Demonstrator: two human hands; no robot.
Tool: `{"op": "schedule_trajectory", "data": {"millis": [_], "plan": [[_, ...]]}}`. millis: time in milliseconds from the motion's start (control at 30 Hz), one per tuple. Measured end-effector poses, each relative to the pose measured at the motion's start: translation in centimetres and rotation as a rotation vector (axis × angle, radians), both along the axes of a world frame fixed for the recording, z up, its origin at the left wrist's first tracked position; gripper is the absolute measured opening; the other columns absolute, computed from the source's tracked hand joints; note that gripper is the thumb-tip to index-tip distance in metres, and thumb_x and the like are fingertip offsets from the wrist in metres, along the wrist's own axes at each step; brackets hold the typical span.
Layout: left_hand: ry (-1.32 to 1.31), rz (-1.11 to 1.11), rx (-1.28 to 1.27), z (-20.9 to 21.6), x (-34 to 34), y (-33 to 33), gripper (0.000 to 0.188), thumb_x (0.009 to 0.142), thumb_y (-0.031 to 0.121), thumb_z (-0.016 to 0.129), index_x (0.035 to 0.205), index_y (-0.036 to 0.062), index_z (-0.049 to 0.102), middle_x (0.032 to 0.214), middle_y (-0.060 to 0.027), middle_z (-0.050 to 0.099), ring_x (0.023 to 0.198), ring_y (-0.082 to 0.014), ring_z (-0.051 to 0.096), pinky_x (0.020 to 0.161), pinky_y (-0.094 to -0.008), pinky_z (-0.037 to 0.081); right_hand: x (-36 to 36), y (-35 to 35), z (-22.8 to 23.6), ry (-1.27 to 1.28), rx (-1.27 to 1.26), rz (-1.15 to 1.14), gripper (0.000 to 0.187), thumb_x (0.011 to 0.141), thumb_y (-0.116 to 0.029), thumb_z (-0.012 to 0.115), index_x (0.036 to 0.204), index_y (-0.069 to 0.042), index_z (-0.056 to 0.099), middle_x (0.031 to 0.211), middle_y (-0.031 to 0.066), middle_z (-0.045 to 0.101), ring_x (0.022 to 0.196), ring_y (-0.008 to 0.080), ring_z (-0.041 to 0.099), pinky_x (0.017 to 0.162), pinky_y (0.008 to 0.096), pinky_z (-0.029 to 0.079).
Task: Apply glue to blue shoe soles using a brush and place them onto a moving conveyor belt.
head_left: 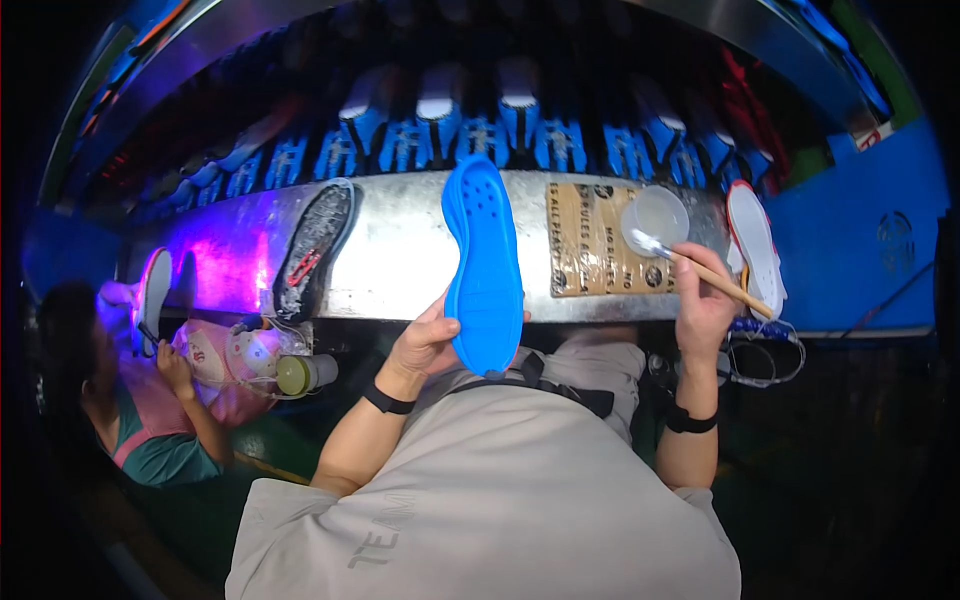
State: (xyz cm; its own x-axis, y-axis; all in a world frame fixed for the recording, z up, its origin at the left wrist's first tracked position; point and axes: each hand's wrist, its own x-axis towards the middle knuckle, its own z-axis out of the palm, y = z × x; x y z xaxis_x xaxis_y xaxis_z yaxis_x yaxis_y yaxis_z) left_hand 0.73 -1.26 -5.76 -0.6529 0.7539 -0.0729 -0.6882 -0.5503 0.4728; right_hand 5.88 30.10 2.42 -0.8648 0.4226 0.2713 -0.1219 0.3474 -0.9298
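My left hand (pixel 425 345) is closed around the lower edge of a blue shoe sole (pixel 486 265), thumb on its rim. The sole stands lengthwise before me, its hollow inner side facing up, with small holes near its far end. In my right hand (pixel 702 315) is a brush (pixel 728 287) with a wooden handle, gripped between thumb and fingers. Its pale bristles are at a clear plastic cup (pixel 684 212) holding a whitish liquid. Under the cup lies a flat brown printed cardboard piece (pixel 580 235) on the metal bench (pixel 390 250).
A dark sole (pixel 318 245) with a red mark lies left on the bench. At the right is a white-and-red shoe piece (pixel 754 240). Blue holders (pixel 480 135) with shoe parts line the far side. A co-worker (pixel 165 420) at left holds a white sole and a brush.
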Motion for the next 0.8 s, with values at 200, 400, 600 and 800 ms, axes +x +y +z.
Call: {"op": "schedule_trajectory", "data": {"millis": [200, 400, 600, 800], "plan": [[0.179, -0.018, -0.224, 4.0, 0.4, 1.6, 0.11, 0.075, 0.028, 0.08, 0.158, 0.0043, 0.012, 0.138, -0.0176, 0.051, 0.12, -0.031, 0.059, 0.101, -0.044, 0.05, -0.1, -3.7, -0.5, -0.023, -0.062, 0.144, 0.014, 0.09, -0.005, 0.065, 0.102, 0.0, 0.07, 0.096, 0.0069, 0.069, 0.091, 0.0138, 0.062, 0.083, 0.0271, 0.048], [0.2, -0.047, -0.291, 6.2, 0.9, 2.7, 0.118, 0.07, 0.034, 0.084, 0.158, 0.0049, 0.011, 0.138, -0.017, 0.051, 0.119, -0.0301, 0.06, 0.101, -0.0429, 0.05, -1.4, -4.4, -0.2, 0.086, 0.047, 0.262, 0.016, 0.09, -0.002, 0.063, 0.104, 0.001, 0.07, 0.092, 0.0069, 0.067, 0.082, 0.0114, 0.058, 0.074, 0.0244, 0.044], [0.223, -0.055, -0.327, 7.0, 1.5, 3.0, 0.12, 0.068, 0.037, 0.084, 0.159, 0.0055, 0.013, 0.139, -0.0161, 0.05, 0.118, -0.0306, 0.06, 0.101, -0.0429, 0.05, -1.8, -4.7, 0.0, 0.122, 0.189, 0.233, 0.013, 0.086, -0.001, 0.065, 0.097, 0.001, 0.071, 0.087, 0.0093, 0.068, 0.078, 0.0157, 0.061, 0.07, 0.0285, 0.047], [0.202, -0.047, -0.311, 6.5, 1.8, 2.9, 0.12, 0.067, 0.038, 0.085, 0.158, 0.0056, 0.013, 0.139, -0.0165, 0.05, 0.118, -0.0314, 0.061, 0.101, -0.0436, 0.05, -0.4, -5.1, 0.5, 0.141, 0.288, 0.282, 0.011, 0.081, 0.001, 0.066, 0.091, 0.001, 0.071, 0.083, 0.0111, 0.069, 0.074, 0.0208, 0.063, 0.068, 0.0304, 0.049]]}}
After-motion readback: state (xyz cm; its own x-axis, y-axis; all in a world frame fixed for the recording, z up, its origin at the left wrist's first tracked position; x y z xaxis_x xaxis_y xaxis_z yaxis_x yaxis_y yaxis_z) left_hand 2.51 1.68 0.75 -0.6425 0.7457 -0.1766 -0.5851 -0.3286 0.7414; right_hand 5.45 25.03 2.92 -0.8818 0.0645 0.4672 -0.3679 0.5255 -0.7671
